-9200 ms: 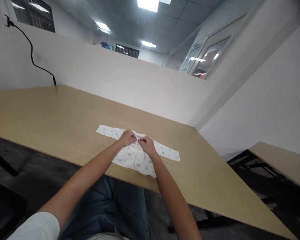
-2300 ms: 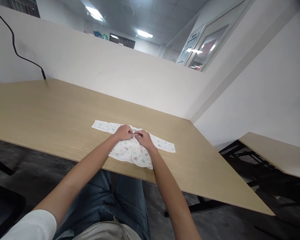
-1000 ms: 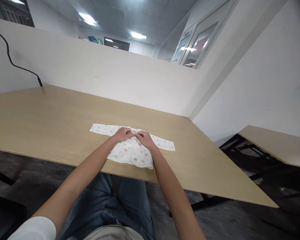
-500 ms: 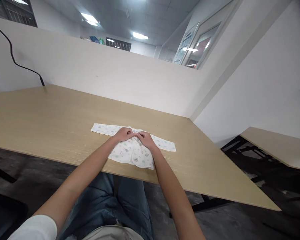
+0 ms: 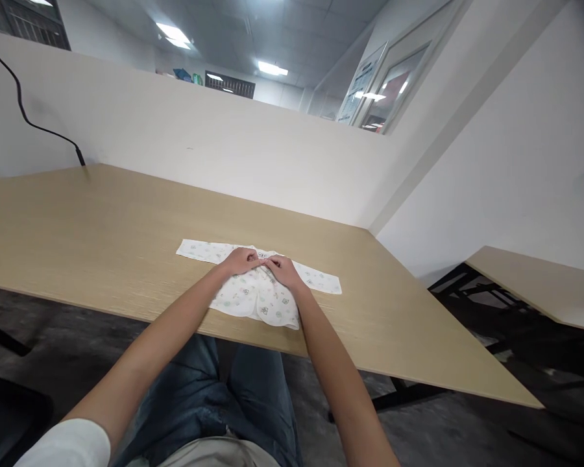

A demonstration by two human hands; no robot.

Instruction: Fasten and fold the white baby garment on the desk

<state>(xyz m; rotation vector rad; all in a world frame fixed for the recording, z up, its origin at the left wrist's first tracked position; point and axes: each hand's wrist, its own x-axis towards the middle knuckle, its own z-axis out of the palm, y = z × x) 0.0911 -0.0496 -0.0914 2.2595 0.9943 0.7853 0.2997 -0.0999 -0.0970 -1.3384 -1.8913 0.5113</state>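
A small white baby shirt [image 5: 243,295] with a scattered print lies on the wooden table, its sleeves stretched out to both sides and its rounded lower edges toward me. At its neckline, my left hand [image 5: 243,261] is closed with thumb and fingers pinching the cloth. Right beside it, my right hand [image 5: 281,268] pinches the same spot from the other side, and the thumbs almost meet. The bit of cloth between the fingertips is mostly hidden.
The table [image 5: 126,220] runs wide to both sides, with its front edge close to my legs. A white partition [image 5: 253,155] rises along the back. A black cable [image 5: 48,131] hangs at the far left. Another table [image 5: 540,282] stands at the right.
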